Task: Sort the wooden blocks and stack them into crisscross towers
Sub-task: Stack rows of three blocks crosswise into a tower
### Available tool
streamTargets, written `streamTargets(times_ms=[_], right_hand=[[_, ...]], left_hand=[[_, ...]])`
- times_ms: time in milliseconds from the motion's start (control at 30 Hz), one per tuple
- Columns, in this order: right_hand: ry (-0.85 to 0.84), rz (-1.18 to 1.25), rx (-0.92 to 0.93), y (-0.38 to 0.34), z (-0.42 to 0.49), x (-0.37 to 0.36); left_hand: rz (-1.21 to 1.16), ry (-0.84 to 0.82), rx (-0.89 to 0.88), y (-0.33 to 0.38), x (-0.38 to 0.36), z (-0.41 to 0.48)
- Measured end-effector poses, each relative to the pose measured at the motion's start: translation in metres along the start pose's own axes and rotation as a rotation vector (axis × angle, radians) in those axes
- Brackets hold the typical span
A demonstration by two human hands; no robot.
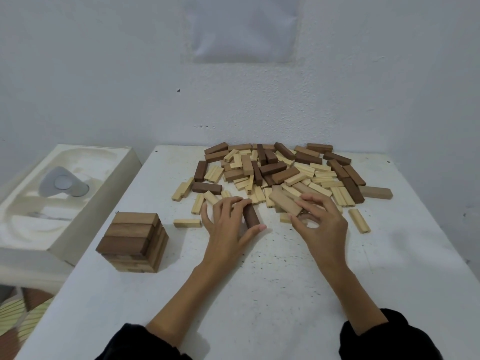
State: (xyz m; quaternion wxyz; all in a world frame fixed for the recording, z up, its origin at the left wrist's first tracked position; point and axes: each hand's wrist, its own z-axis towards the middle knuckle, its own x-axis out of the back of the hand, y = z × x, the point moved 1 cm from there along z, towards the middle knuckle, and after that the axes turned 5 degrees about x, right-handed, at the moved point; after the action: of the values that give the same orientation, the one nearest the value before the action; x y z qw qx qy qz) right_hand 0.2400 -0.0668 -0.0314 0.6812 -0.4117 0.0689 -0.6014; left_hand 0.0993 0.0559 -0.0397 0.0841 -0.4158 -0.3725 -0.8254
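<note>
A loose pile of wooden blocks [283, 170], dark brown, mid brown and pale, covers the far middle of the white table [259, 281]. A crisscross tower [132, 241] of brown blocks stands at the near left. My left hand [231, 224] grips a dark brown block [251, 216] at the pile's near edge, thumb at its near end. My right hand [318, 222] rests its fingers on a light brown block [284, 202] just to the right; I cannot tell whether it is gripped.
Single pale blocks [187, 223] lie scattered around the pile. A white foam packing box [65, 193] sits left of the table, beside its edge. The wall rises right behind the pile. Bare tabletop stretches between the tower and my arms.
</note>
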Motion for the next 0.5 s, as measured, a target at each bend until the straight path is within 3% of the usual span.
streamTargets(times_ms=[133,500], right_hand=[[-0.036,-0.090,0.126,-0.021,-0.024,0.006],[-0.233,-0.140,0.060,-0.033,-0.063,0.001]], left_hand=[[0.001,-0.022,-0.003,-0.007,0.013,-0.021],[0.019,-0.095,-0.059,-0.015,0.028,-0.040]])
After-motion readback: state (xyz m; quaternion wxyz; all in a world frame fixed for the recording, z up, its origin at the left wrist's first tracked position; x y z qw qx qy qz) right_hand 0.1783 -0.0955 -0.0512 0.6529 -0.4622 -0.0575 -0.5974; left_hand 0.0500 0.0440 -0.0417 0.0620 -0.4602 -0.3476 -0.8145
